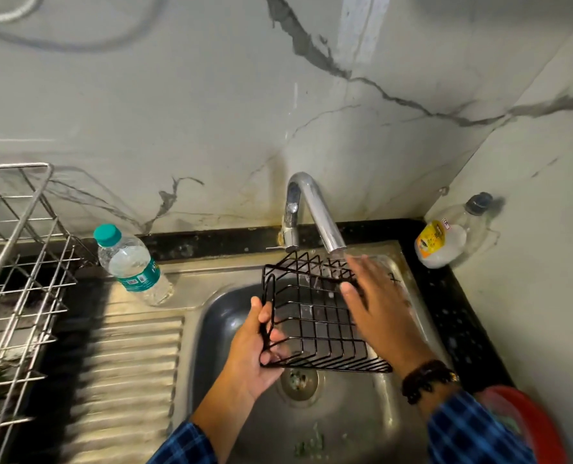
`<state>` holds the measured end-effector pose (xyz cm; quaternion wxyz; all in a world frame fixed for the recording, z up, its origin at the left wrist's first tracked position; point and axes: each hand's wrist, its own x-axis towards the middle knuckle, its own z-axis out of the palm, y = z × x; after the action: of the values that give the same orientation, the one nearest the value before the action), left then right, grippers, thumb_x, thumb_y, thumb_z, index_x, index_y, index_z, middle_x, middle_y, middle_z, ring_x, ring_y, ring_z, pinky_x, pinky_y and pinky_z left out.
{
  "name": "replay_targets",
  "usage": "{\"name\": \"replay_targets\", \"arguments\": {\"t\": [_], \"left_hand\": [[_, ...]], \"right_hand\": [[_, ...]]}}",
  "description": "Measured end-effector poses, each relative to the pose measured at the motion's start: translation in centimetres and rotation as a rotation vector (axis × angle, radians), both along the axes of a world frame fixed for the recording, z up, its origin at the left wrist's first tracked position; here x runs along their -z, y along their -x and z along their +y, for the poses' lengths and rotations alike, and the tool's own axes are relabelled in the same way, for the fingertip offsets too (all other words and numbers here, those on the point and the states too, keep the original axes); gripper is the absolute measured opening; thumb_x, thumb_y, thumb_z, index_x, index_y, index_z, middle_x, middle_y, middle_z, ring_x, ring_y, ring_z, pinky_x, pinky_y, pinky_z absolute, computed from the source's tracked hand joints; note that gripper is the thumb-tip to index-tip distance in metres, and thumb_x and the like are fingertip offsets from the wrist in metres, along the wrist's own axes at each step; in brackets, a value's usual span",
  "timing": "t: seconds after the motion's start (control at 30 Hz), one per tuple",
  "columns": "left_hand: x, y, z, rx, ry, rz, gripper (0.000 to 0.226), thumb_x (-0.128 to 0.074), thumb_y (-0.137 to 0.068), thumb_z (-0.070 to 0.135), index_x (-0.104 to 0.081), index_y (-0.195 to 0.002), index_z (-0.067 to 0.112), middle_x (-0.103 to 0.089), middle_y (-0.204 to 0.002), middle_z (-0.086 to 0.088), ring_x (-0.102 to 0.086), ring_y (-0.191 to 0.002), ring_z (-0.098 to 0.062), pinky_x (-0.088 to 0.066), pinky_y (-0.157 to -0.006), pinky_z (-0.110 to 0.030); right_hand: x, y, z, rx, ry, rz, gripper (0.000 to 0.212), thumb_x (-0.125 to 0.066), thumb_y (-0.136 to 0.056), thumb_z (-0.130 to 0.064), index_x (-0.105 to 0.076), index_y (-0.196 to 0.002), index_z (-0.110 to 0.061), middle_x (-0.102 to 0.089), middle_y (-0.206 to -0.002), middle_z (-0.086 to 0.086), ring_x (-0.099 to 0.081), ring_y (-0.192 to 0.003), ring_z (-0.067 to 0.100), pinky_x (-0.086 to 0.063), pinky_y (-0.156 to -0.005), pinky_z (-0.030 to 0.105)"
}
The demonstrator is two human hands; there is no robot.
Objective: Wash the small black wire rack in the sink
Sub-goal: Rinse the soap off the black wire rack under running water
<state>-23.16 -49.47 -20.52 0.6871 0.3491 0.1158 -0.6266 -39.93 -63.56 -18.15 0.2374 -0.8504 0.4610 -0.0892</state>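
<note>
The small black wire rack point(315, 316) hangs tilted over the steel sink point(211, 316), just under the chrome tap point(312, 209). Water runs from the spout onto its far right part. My left hand point(256, 349) grips the rack's left edge, fingers curled round the wires. My right hand point(375, 303) lies flat on the rack's right side with fingers stretched out, blurred by motion, under the stream.
A plastic water bottle point(129, 262) with a teal cap stands left of the sink by the ribbed drainboard point(121, 370). A steel dish rack point(14, 262) fills the far left. A clear bottle with a yellow label point(442, 239) lies in the right corner. Something red point(526, 420) sits at bottom right.
</note>
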Motion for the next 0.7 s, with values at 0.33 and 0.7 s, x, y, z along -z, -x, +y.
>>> {"name": "replay_targets", "arguments": {"t": [0.33,0.7], "left_hand": [[0.1,-0.6,0.8,0.015,-0.141,-0.013,0.039,-0.049,-0.099,0.046,-0.055,-0.07,0.021,-0.043,-0.047,0.006,-0.031,-0.028,-0.005,-0.023,-0.036,-0.017],[-3.7,-1.0,-3.8,0.207,-0.438,-0.487,0.031,-0.037,-0.106,0.035,-0.058,-0.086,0.024,-0.059,-0.057,0.009,-0.025,-0.035,-0.005,-0.017,-0.032,-0.013]], "right_hand": [[1.6,3.8,-1.9,0.624,-0.611,-0.416,0.06,-0.061,-0.089,-0.061,-0.058,-0.131,-0.019,-0.063,-0.116,0.004,-0.061,-0.1,0.021,-0.047,-0.073,0.032],[-0.3,4.6,-3.9,0.643,-0.553,-0.601,0.023,-0.067,-0.092,-0.041,-0.064,-0.086,-0.019,-0.057,-0.076,0.001,-0.051,-0.062,0.015,-0.038,-0.053,0.025]]}}
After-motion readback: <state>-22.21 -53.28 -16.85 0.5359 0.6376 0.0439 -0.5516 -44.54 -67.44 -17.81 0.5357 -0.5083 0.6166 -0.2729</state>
